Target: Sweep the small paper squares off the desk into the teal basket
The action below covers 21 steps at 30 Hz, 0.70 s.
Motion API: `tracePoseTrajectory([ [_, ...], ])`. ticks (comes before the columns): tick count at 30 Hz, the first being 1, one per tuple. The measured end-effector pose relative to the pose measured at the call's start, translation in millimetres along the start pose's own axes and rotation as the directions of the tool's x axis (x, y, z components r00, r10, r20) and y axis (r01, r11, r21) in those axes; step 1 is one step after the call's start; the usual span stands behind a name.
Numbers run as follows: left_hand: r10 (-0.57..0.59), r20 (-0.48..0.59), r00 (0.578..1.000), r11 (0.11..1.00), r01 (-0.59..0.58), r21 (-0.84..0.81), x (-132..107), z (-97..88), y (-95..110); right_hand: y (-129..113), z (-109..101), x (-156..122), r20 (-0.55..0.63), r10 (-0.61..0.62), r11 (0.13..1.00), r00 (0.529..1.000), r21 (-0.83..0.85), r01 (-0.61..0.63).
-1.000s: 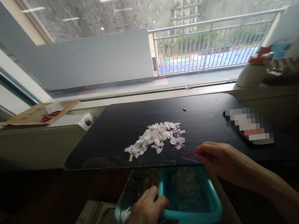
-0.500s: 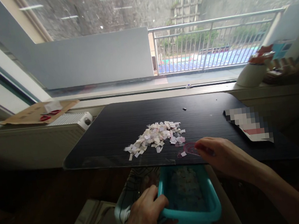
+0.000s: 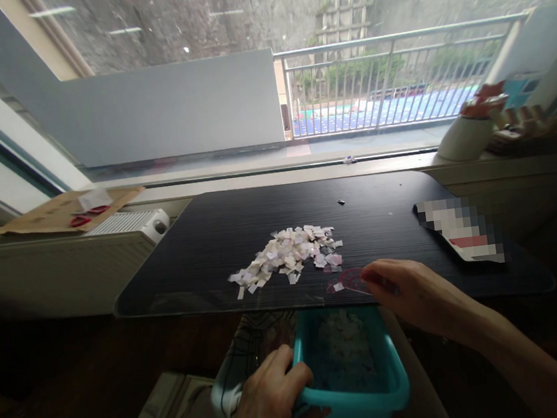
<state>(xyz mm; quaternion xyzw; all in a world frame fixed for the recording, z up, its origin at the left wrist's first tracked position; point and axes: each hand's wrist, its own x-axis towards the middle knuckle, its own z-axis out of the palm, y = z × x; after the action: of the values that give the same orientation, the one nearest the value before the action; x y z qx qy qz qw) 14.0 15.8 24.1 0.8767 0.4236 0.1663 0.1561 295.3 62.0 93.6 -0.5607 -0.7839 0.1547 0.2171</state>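
Note:
My left hand (image 3: 274, 394) is closed round the left rim of a teal plastic tub (image 3: 365, 400), just below the table's front edge. Small paper pieces (image 3: 347, 342) lie inside the tub, in shadow. Near the table edge, my right hand (image 3: 402, 285) is closed on a pink see-through plastic piece (image 3: 350, 276) lying low against the tabletop; its exact kind is not clear. A single white paper scrap (image 3: 338, 287) lies at its left end. Left of the right hand spreads a heap of small cut paper pieces (image 3: 288, 253), white, cream and pale pink.
The black table (image 3: 174, 261) stands against a window sill. A blurred-out flat object (image 3: 462, 231) lies on its right side, and a small dark bit (image 3: 341, 202) towards the back. Red-handled scissors (image 3: 81, 221) rest on cardboard (image 3: 43, 219) at left. A white vase (image 3: 464, 137) stands on the sill.
The view has shifted slightly. Both hands keep their hold, and the paper heap and tub look the same.

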Motion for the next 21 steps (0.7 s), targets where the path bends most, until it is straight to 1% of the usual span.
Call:
tracePoseTrajectory([
  [5,-0.031,0.008,0.999,1.0,0.031,0.004,-0.6,1.1,0.7,2.2,-2.0,-3.6,-0.033,0.075,0.994,0.997,-0.073,-0.077],
  [11,-0.033,0.036,0.999,0.999,0.033,0.013,-0.6,0.7,2.3,0.2,-3.5,-4.6,-0.028,0.089,0.992,0.996,-0.088,-0.091],
  [15,-0.033,0.042,0.999,0.999,0.033,0.009,-0.4,1.0,2.6,-1.7,-7.6,-5.9,-0.038,0.114,0.992,0.993,-0.057,-0.116],
  [21,-0.008,0.052,0.999,1.0,0.008,-0.007,0.9,4.4,4.9,1.9,-8.8,-10.9,0.04,0.131,0.991,0.991,-0.013,-0.131],
])
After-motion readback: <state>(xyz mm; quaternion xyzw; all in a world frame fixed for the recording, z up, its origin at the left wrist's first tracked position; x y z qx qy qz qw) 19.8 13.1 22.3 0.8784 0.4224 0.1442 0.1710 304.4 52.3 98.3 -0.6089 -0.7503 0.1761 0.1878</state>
